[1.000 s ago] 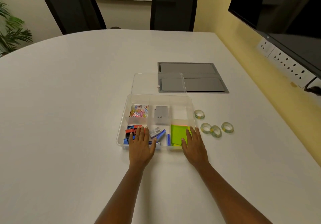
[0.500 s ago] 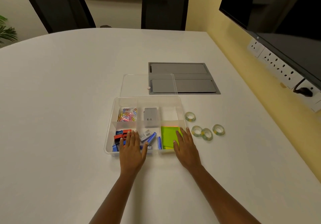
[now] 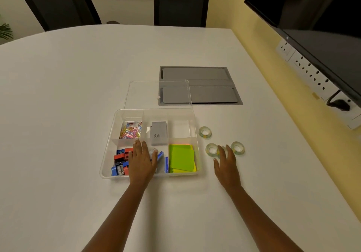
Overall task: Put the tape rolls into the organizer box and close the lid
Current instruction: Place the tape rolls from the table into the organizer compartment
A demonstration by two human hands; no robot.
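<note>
A clear plastic organizer box (image 3: 109, 155) with divided compartments sits open on the white tabletop (image 3: 58, 114), and its clear flat lid (image 3: 144, 93) lies on the tabletop just behind the box. Three small rolls of clear tape lie on the tabletop to the right of the box: one roll (image 3: 205, 132) near the box's right wall, a second roll (image 3: 211, 149) in front of it, and a third roll (image 3: 237, 148) farther from the box. The right hand (image 3: 226, 165) rests flat beside the box, fingers (image 3: 221, 151) spread and holding nothing, between the second and third rolls. The left hand (image 3: 141, 161) lies over the box's front compartments, fingers loosely together, empty.
</note>
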